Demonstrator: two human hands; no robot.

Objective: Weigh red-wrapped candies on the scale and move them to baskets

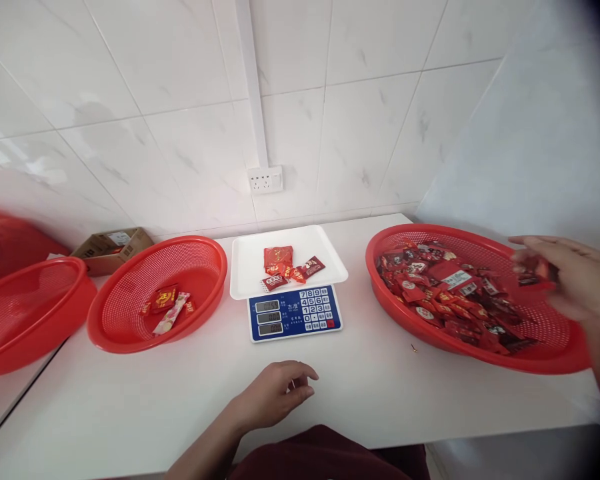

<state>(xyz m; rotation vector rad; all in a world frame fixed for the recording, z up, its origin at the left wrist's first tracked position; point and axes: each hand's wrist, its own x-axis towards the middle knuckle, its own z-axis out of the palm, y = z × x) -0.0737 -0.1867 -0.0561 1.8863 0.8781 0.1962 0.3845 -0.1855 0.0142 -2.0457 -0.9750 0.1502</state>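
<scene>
My left hand (283, 393) rests on the white table in front of the scale, its fingers loosely curled, thumb apart, nothing in it. Over the right side of a big red basket (387, 293), my right hand (573, 273) is closed on a wrapped candy (543, 272), red and dark, somewhat blurred. Many wrapped candies (450, 303) in red and brown fill that basket. A blue digital scale (294, 313) stands mid-table with a white tray (245, 267) on top. Several wrapped candies (287, 267) lie on this tray, among them a larger red packet (279, 255).
Left of the scale sits another red basket (105, 313) with a few candies inside. Farther left are a third red basket (35, 340) and a cardboard box (111, 250). A tiny scrap (414, 348) lies near the right basket. A tiled wall with a socket (265, 179) closes the back.
</scene>
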